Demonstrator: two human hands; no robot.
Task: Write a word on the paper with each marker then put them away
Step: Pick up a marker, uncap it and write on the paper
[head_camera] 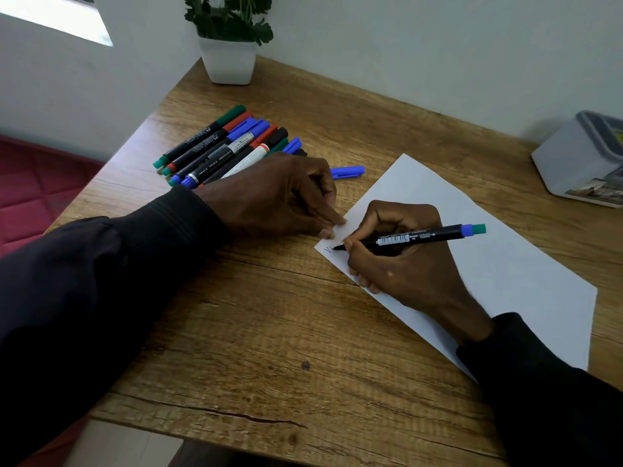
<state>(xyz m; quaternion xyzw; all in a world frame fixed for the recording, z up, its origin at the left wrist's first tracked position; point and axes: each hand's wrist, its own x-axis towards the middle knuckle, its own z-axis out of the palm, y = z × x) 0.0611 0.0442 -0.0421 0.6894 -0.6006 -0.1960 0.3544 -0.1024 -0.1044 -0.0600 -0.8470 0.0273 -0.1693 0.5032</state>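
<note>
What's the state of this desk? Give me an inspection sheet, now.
Surface: wooden desk, cracked near the front edge.
Job's things: paper askew, first blue strokes at its corner; marker uncapped, tip on paper; pile of markers behind left hand.
Clutter: blue cap loose beside pile.
Hands: left hand steadies paper corner; right hand grips marker.
Cables: nothing seen.
Surroundings: plant pot, lidded box, white wall.

The marker [435,234] has a black barrel, a white barcode label, a blue band and a green end. Blue strokes mark the white paper [505,264]. The loose cap [347,171] is blue, the tabletop [269,332] brown wood-grain. The marker pile [219,146] shows green, red, blue and black; the pot [229,60] is white.
</note>
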